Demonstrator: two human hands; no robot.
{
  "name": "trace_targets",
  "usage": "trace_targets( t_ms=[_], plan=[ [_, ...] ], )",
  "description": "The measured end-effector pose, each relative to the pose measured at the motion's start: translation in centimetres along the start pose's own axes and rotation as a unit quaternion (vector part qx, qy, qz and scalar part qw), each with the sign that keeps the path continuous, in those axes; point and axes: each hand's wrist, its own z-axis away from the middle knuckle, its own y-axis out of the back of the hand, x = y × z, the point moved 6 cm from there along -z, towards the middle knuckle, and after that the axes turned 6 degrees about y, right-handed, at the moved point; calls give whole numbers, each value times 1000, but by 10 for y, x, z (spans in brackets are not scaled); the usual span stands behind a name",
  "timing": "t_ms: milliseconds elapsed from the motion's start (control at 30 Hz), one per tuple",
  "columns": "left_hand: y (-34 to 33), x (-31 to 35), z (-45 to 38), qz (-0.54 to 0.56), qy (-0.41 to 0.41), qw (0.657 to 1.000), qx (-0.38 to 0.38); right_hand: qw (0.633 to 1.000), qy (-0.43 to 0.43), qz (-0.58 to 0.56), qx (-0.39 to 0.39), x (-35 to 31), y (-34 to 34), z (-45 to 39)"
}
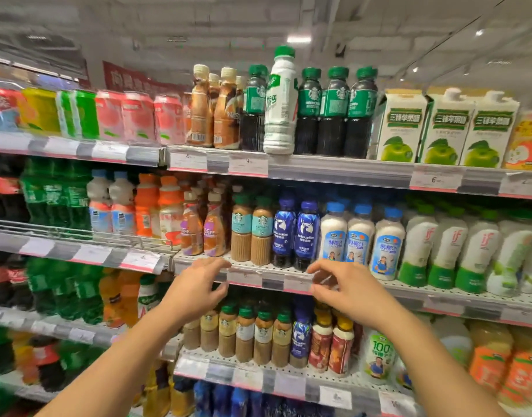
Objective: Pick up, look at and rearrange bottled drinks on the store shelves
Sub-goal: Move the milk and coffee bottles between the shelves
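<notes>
A tall white bottle with a green cap (280, 103) stands upright at the front edge of the top shelf (334, 168), between dark green-capped coffee bottles (334, 112). One shelf down stand two brown coffee bottles (252, 231) and two blue bottles (295, 234). My left hand (200, 285) and my right hand (346, 291) hover in front of that shelf's edge (270, 276), fingers loosely spread, holding nothing.
Cans (123, 115) fill the top left, green-apple cartons (439, 127) the top right. White coconut drink bottles (385, 245) stand right of the blue ones. Lower shelves hold small coffee bottles (252, 335) and orange juice bottles (505, 362). Soda bottles (54, 203) crowd the left bay.
</notes>
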Motion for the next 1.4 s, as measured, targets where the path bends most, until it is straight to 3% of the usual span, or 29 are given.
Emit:
trace_targets(
  t_ms=[200, 367, 633, 933, 1167, 1400],
  plan=[
    [-15, -9, -18, -19, -22, 999, -39, 995, -18, 11, 96, -51, 22, -43],
    [-32, -18, -24, -28, -23, 997, -73, 974, -6, 7, 225, -84, 71, -87],
    [-38, -20, -23, -33, -43, 997, -59, 935, -7, 90, 343, -102, 137, -147],
    [-39, -21, -23, -33, -50, 997, -54, 926, 7, 140, 351, -138, 201, -205],
    [-42, -25, -24, -28, -49, 996, -65, 948, -39, 54, 311, -134, 187, -233],
    [-45, -28, -27, -33, -48, 997, -58, 940, -69, 51, 330, -130, 185, -233]
  ],
)
